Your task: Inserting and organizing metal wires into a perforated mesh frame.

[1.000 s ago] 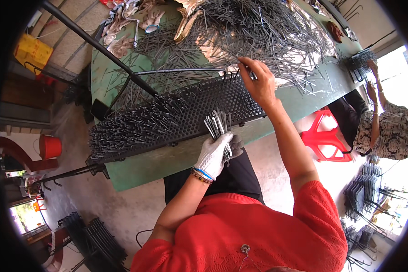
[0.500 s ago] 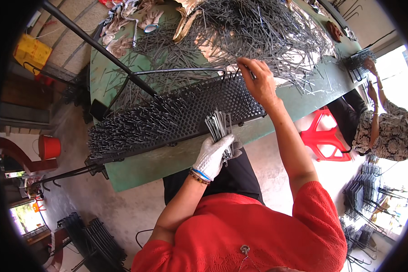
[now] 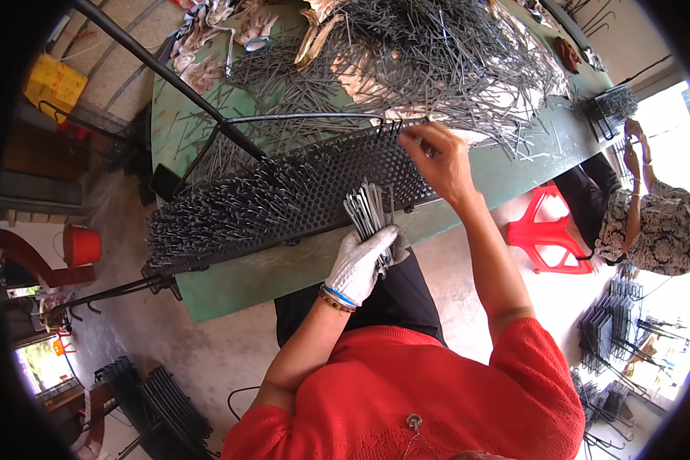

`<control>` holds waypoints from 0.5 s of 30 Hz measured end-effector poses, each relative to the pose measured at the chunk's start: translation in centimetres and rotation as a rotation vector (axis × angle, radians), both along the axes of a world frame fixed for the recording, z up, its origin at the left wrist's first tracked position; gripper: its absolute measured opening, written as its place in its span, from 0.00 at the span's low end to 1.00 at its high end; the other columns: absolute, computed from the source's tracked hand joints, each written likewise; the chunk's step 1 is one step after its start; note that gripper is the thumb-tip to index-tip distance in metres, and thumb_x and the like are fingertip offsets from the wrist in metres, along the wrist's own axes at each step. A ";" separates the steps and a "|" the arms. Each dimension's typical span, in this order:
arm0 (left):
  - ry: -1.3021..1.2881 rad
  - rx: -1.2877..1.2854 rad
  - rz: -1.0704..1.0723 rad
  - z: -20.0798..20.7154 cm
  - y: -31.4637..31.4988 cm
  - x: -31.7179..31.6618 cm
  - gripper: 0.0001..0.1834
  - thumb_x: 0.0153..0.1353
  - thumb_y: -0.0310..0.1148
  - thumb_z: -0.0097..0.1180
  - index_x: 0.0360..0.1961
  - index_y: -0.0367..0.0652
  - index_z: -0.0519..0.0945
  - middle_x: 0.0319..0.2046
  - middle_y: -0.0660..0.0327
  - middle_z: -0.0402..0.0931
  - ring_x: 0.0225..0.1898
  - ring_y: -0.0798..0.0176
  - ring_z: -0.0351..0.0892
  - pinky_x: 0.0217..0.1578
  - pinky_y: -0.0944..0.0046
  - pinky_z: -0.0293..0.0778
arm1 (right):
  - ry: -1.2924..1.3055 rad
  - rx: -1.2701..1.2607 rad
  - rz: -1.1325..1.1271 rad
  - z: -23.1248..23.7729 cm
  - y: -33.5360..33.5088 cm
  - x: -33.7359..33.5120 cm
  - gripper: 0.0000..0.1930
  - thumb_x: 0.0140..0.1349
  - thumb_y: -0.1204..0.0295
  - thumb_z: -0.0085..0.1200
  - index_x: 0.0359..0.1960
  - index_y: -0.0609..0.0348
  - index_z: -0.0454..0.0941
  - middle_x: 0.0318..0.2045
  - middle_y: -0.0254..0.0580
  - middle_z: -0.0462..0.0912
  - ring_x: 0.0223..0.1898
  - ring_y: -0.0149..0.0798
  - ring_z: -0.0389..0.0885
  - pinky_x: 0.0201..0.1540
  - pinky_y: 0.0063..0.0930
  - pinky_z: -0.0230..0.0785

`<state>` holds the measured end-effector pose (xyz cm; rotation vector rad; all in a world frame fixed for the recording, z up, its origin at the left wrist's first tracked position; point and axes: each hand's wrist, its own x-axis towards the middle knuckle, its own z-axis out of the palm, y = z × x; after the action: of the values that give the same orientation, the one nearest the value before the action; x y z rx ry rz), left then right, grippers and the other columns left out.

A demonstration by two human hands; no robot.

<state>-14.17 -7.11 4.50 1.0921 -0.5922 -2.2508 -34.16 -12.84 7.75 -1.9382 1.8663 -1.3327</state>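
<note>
By the green surface (image 3: 245, 287), the gloved left hand (image 3: 358, 264) clasps thin rods (image 3: 368, 208); the right hand (image 3: 443, 161) (curled, any pinch unclear) is at the perforated tray (image 3: 353, 172).

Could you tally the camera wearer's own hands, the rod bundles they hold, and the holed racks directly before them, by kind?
Gloved left hand: 1
Bare right hand: 1
Held bundle of thin metal rods: 1
Black perforated rack: 1
Total: 4

Green tbl (image 3: 230, 288) w/ pile of dk metal rods (image 3: 429, 50), perf. blk tray (image 3: 360, 170), gloves (image 3: 203, 76) far L
</note>
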 end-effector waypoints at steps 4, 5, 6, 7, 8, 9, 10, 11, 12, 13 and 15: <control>0.043 -0.032 0.014 0.9 -0.2 -0.3 0.09 0.62 0.29 0.55 0.41 0.36 0.78 0.31 0.58 0.81 0.30 0.65 0.81 0.33 0.64 0.79 | -0.301 0.453 0.178 0.2 2.9 1.7 0.13 0.57 0.66 0.62 0.34 0.66 0.82 0.27 0.43 0.83 0.25 0.28 0.77 0.28 0.24 0.69; 0.060 -0.048 0.021 1.3 -0.3 -0.4 0.10 0.62 0.29 0.55 0.42 0.36 0.77 0.31 0.58 0.80 0.30 0.64 0.81 0.33 0.63 0.80 | -0.392 0.576 0.225 0.0 3.2 1.8 0.14 0.57 0.65 0.62 0.34 0.66 0.82 0.25 0.44 0.83 0.24 0.30 0.78 0.28 0.25 0.70; 0.076 -0.065 0.029 1.5 -0.3 -0.5 0.10 0.62 0.30 0.54 0.43 0.36 0.77 0.32 0.57 0.80 0.30 0.64 0.81 0.34 0.62 0.80 | -0.600 0.644 0.269 -0.3 3.3 1.6 0.12 0.58 0.68 0.61 0.36 0.67 0.81 0.25 0.41 0.83 0.24 0.27 0.78 0.28 0.22 0.71; 0.078 -0.066 0.027 1.4 -0.2 -0.5 0.10 0.62 0.30 0.54 0.43 0.36 0.77 0.32 0.57 0.80 0.30 0.64 0.81 0.34 0.62 0.80 | -0.600 0.642 0.267 -0.2 3.4 1.1 0.12 0.58 0.68 0.61 0.36 0.67 0.81 0.25 0.41 0.83 0.24 0.27 0.78 0.28 0.22 0.71; 0.074 -0.020 0.034 1.1 -0.2 -0.4 0.11 0.64 0.29 0.52 0.44 0.36 0.76 0.34 0.56 0.80 0.33 0.61 0.82 0.35 0.60 0.80 | -0.653 0.541 0.205 0.1 3.3 0.7 0.12 0.59 0.69 0.60 0.37 0.68 0.81 0.26 0.39 0.83 0.25 0.27 0.78 0.28 0.21 0.71; 0.071 0.025 0.042 0.8 -0.1 -0.2 0.11 0.65 0.29 0.50 0.45 0.35 0.75 0.36 0.54 0.80 0.36 0.59 0.82 0.37 0.57 0.81 | -0.704 0.440 0.144 0.5 3.0 0.4 0.12 0.60 0.69 0.60 0.37 0.68 0.81 0.26 0.38 0.83 0.25 0.26 0.78 0.29 0.20 0.71; 0.068 0.023 0.046 0.5 0.0 0.0 0.11 0.65 0.29 0.50 0.45 0.35 0.75 0.36 0.54 0.80 0.36 0.59 0.82 0.37 0.57 0.81 | -0.684 0.337 0.067 1.1 2.5 0.1 0.12 0.61 0.70 0.59 0.38 0.69 0.80 0.27 0.38 0.83 0.26 0.26 0.78 0.30 0.20 0.72; 0.079 0.038 0.042 0.2 0.1 0.0 0.11 0.65 0.30 0.50 0.45 0.35 0.75 0.36 0.54 0.80 0.36 0.58 0.82 0.37 0.57 0.81 | -0.707 0.188 0.003 1.1 1.9 -0.2 0.11 0.60 0.71 0.59 0.39 0.67 0.81 0.28 0.38 0.84 0.27 0.26 0.78 0.31 0.20 0.71; 0.089 0.056 0.032 0.1 0.1 -0.1 0.11 0.65 0.30 0.51 0.44 0.34 0.75 0.36 0.54 0.80 0.36 0.58 0.82 0.36 0.57 0.81 | -0.567 0.117 -0.058 1.8 1.3 -0.7 0.10 0.60 0.73 0.59 0.40 0.66 0.81 0.29 0.38 0.84 0.29 0.26 0.79 0.33 0.20 0.72; 0.089 0.057 0.026 0.1 0.2 -0.3 0.11 0.65 0.30 0.51 0.44 0.34 0.75 0.36 0.54 0.80 0.36 0.58 0.82 0.36 0.57 0.81 | -0.426 0.048 -0.118 2.4 0.8 -1.2 0.10 0.59 0.74 0.59 0.41 0.65 0.81 0.30 0.38 0.84 0.31 0.26 0.80 0.35 0.20 0.72; 0.014 0.024 0.035 0.4 0.2 -0.6 0.11 0.64 0.32 0.51 0.42 0.35 0.76 0.34 0.54 0.80 0.35 0.58 0.82 0.35 0.57 0.82 | -0.351 -0.044 -0.155 1.9 -0.7 -1.8 0.10 0.59 0.75 0.60 0.42 0.63 0.81 0.30 0.38 0.84 0.31 0.26 0.80 0.36 0.19 0.72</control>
<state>-14.73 -6.87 4.95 1.0893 -0.5379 -2.2386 -35.95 -13.52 9.66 -1.4788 1.8509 -1.6461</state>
